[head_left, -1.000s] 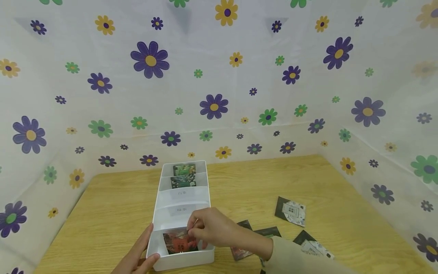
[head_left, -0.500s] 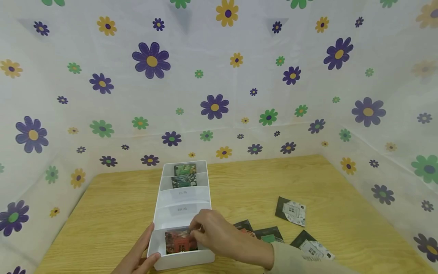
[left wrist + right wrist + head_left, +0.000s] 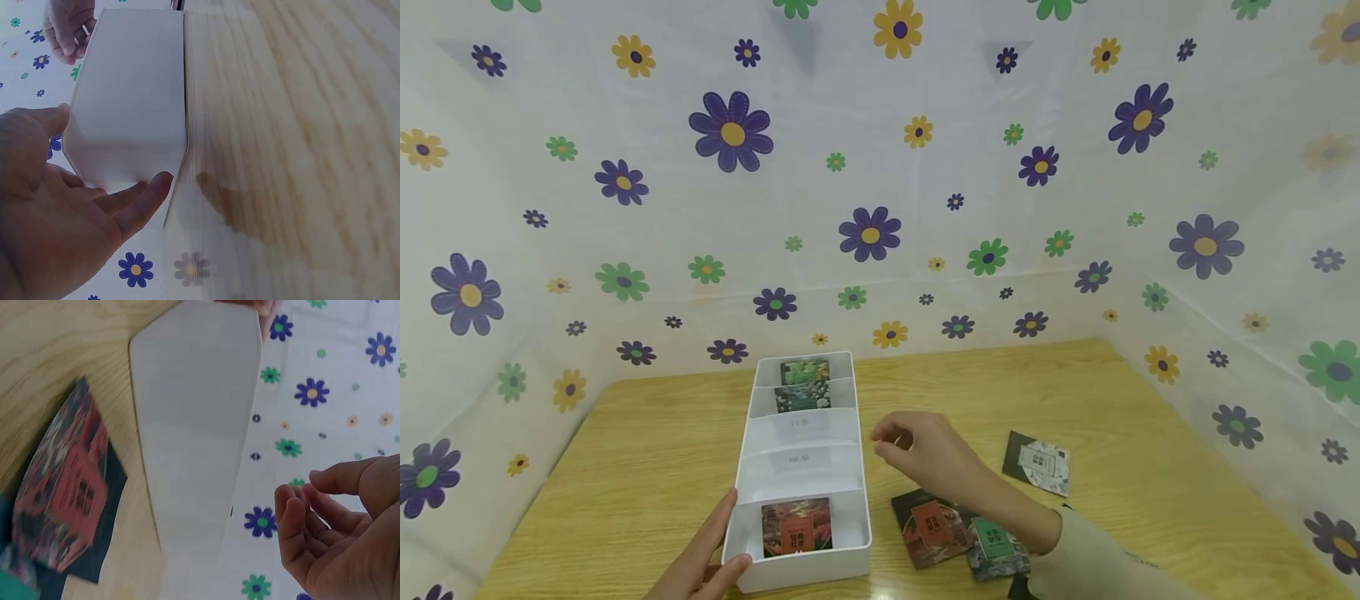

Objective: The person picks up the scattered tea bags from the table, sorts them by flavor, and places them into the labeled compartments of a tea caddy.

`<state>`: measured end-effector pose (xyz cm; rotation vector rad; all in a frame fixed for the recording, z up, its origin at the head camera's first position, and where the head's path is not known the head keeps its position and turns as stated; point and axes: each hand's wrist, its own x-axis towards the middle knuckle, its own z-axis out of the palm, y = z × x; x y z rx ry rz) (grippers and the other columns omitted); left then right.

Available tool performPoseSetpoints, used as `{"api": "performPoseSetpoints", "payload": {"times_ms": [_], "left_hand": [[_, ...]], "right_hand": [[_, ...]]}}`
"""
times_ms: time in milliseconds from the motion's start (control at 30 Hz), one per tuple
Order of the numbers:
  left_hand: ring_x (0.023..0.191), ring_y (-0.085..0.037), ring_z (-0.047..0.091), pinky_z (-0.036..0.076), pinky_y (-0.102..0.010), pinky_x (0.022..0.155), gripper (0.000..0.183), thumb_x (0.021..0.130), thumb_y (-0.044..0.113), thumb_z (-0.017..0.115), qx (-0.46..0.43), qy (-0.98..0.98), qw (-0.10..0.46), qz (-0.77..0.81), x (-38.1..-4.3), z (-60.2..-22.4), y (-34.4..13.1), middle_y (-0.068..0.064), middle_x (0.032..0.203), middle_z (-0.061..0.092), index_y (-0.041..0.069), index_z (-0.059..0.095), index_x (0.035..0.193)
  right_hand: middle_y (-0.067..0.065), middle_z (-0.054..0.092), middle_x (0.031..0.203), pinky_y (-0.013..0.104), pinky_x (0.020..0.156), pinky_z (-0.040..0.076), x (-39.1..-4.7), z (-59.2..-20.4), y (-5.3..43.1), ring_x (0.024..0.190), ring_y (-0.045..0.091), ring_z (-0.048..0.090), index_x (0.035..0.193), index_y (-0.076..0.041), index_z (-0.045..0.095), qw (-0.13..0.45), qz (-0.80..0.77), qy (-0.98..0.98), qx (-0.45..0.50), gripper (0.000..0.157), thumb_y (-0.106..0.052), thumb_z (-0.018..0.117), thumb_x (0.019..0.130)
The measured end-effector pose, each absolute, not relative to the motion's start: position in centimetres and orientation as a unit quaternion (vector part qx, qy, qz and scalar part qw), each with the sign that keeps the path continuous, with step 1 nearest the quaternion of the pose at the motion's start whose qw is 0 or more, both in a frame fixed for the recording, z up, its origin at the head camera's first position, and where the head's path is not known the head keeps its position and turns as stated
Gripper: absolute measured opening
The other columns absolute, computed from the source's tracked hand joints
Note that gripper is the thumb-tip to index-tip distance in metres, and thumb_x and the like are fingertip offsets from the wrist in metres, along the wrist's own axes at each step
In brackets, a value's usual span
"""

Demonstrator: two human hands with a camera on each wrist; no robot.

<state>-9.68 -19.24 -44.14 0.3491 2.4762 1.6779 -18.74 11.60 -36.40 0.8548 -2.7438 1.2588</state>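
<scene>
A long white divided box (image 3: 801, 572) stands on the table. My left hand (image 3: 700, 550) holds its near left corner, thumb at the front rim and fingers along the left side. In the left wrist view, that hand (image 3: 81, 212) spans the box's end. A red tea sachet (image 3: 797, 527) stands in the nearest compartment. Right of the box, my right hand (image 3: 928, 454) is raised with loosely bent fingers and nothing in them; the right wrist view shows this hand (image 3: 344, 525) apart from the box. Below it lie a red sachet (image 3: 925, 533) and a green-labelled sachet (image 3: 995, 542), touching.
A white-and-black sachet (image 3: 1037, 463) lies farther right on the wooden table (image 3: 970, 392). Green sachets (image 3: 803, 397) stand in the box's far compartments; the middle ones show labelled dividers (image 3: 801, 460). Flower-patterned cloth (image 3: 880, 167) surrounds the table on the back and sides.
My right hand has let go of the red sachet in the near compartment and moved up and right, out of the box. My left hand has stayed at the box corner.
</scene>
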Motion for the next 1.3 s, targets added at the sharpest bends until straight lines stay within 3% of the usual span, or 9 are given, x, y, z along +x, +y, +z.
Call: {"api": "performPoseSetpoints", "payload": {"times_ms": [433, 600, 700, 833, 967, 1133, 1300], "left_hand": [[0.124, -0.046, 0.029, 0.053, -0.032, 0.074, 0.076, 0.092, 0.017, 0.060, 0.124, 0.826, 0.050, 0.548, -9.7, -44.2, -19.2, -0.021, 0.151, 0.010, 0.008, 0.011, 0.150], [0.124, -0.044, 0.031, 0.053, -0.032, 0.073, 0.075, 0.091, 0.016, 0.061, 0.116, 0.826, 0.035, 0.551, -9.5, -44.3, -19.1, -0.020, 0.151, 0.014, 0.009, 0.015, 0.149], [0.123, -0.044, 0.031, 0.053, -0.032, 0.073, 0.075, 0.091, 0.015, 0.062, 0.117, 0.826, 0.032, 0.551, -9.5, -44.4, -19.0, -0.019, 0.151, 0.015, 0.009, 0.015, 0.149], [0.124, -0.046, 0.029, 0.053, -0.033, 0.074, 0.075, 0.092, 0.015, 0.060, 0.130, 0.826, 0.037, 0.547, -9.6, -44.4, -19.1, -0.022, 0.150, 0.012, 0.007, 0.013, 0.149], [0.124, -0.047, 0.028, 0.053, -0.033, 0.073, 0.075, 0.092, 0.015, 0.059, 0.137, 0.826, 0.039, 0.546, -9.6, -44.5, -19.2, -0.023, 0.150, 0.010, 0.005, 0.011, 0.149], [0.124, -0.046, 0.028, 0.053, -0.034, 0.073, 0.076, 0.092, 0.016, 0.060, 0.132, 0.826, 0.039, 0.547, -9.6, -44.5, -19.1, -0.022, 0.151, 0.010, 0.007, 0.011, 0.149], [0.123, -0.046, 0.030, 0.053, -0.034, 0.073, 0.075, 0.092, 0.016, 0.059, 0.132, 0.826, 0.043, 0.546, -9.6, -44.5, -19.1, -0.022, 0.150, 0.012, 0.008, 0.011, 0.150]], "right_hand": [[0.002, 0.063, 0.097, 0.028, 0.063, 0.049, -20.2, -39.7, 16.9, 0.081, 0.016, 0.057, 0.103, -0.011, 0.065, -0.065, 0.380, -0.889, 0.247, 0.016, -0.018, 0.065, 0.088], [0.008, 0.062, 0.109, 0.029, 0.070, 0.050, -20.2, -40.9, 17.7, 0.095, 0.026, 0.057, 0.111, -0.009, 0.064, -0.116, 0.398, -0.867, 0.276, 0.024, -0.019, 0.064, 0.089], [0.010, 0.059, 0.115, 0.029, 0.073, 0.050, -20.2, -41.5, 17.9, 0.103, 0.033, 0.055, 0.115, -0.006, 0.062, -0.147, 0.414, -0.843, 0.311, 0.027, -0.014, 0.064, 0.089], [0.009, 0.059, 0.118, 0.027, 0.073, 0.050, -20.2, -42.3, 18.1, 0.106, 0.032, 0.055, 0.117, -0.005, 0.060, -0.169, 0.415, -0.828, 0.338, 0.029, -0.005, 0.064, 0.088], [0.008, 0.060, 0.117, 0.026, 0.071, 0.049, -20.2, -42.8, 18.2, 0.105, 0.026, 0.057, 0.118, -0.006, 0.059, -0.173, 0.397, -0.833, 0.344, 0.033, -0.005, 0.065, 0.086], [0.007, 0.058, 0.121, 0.033, 0.087, 0.047, -20.3, -43.3, 18.1, 0.110, 0.020, 0.052, 0.118, -0.005, 0.061, -0.138, 0.333, -0.846, 0.393, 0.036, -0.006, 0.069, 0.084], [0.008, 0.052, 0.129, 0.038, 0.096, 0.041, -20.1, -43.5, 17.9, 0.119, 0.022, 0.045, 0.120, -0.010, 0.063, -0.113, 0.271, -0.852, 0.434, 0.041, -0.004, 0.068, 0.080]]}}
